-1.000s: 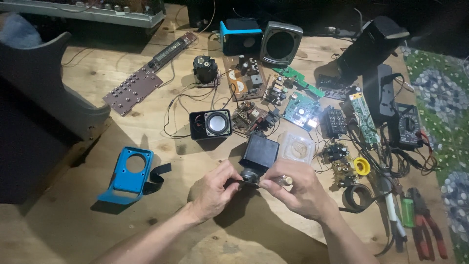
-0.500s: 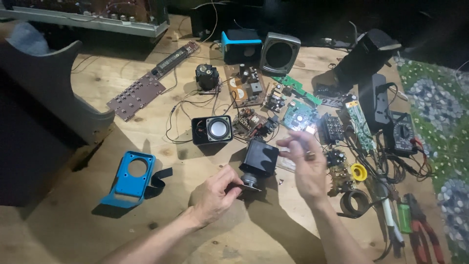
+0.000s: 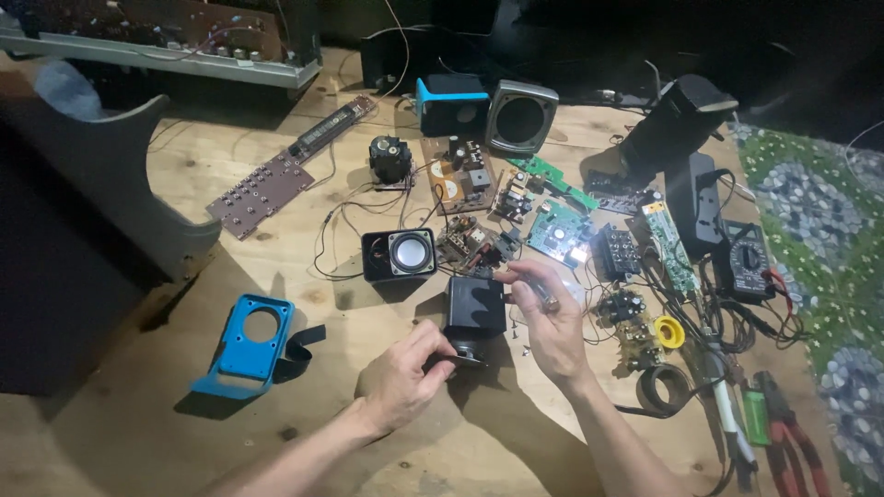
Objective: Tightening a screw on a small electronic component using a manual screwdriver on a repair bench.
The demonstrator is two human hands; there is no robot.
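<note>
A small black speaker box (image 3: 475, 306) stands on the wooden table (image 3: 184, 433) in the middle of the view. My left hand (image 3: 403, 379) grips its lower front edge, where a dark round part shows. My right hand (image 3: 550, 319) hovers just right of the box. Its thumb and fingers are pinched together near the box's top right corner. Whatever is between the fingertips is too small to make out. A few tiny screws lie on the table by the box's right side.
Behind the box sit a black speaker with a silver cone (image 3: 401, 255) and several circuit boards (image 3: 557, 230). A blue speaker frame (image 3: 249, 345) lies left. A multimeter (image 3: 746, 262), a yellow solder roll (image 3: 669, 331), a soldering iron (image 3: 723, 405) and red pliers (image 3: 792, 442) crowd the right.
My right hand left the box, reached up over the clear dish by the boards, and has come back beside the box with pinched fingers. The left hand stays on the box.
</note>
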